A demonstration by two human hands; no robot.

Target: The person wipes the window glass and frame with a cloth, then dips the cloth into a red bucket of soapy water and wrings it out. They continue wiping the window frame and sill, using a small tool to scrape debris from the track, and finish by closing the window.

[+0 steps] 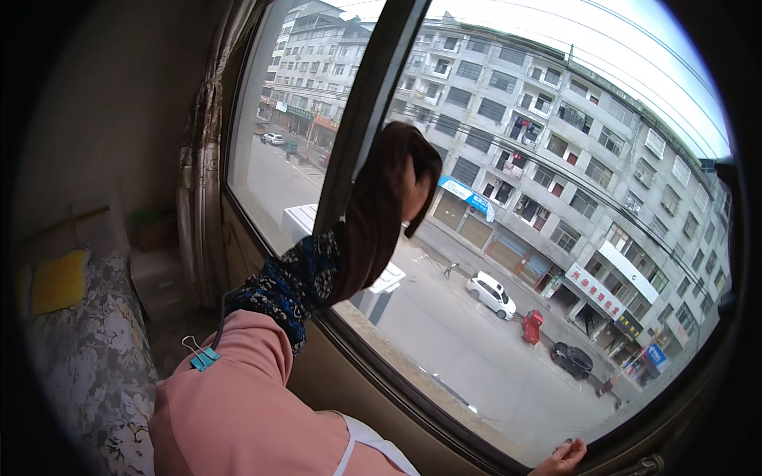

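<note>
The left grip (414, 194) was raised at the window (492, 373), on the right side of the vertical frame bar (367, 103). It was clamped on a dark brown cloth (371, 210). The cloth wrapped over the hand, covered most of the fingers, and hung down along the wrist and forearm. Contact between the cloth and the glass could not be determined.

The right grip (562, 458) was positioned at the lower edge of the view, near the bottom rail of the window and well apart from the cloth. Its fingers were bent; whether they were closed on anything could not be determined.

The left arm wore a pink sleeve (238, 404) with a patterned cuff (282, 282) in blue, black and white. A teal binder clip (205, 358) was attached to the pink sleeve.

A gathered curtain (205, 151) hung at the left of the window. Farther left stood a floral-covered bed (91, 349) with a yellow cushion (61, 283). A white car (492, 296) was on the street outside.
</note>
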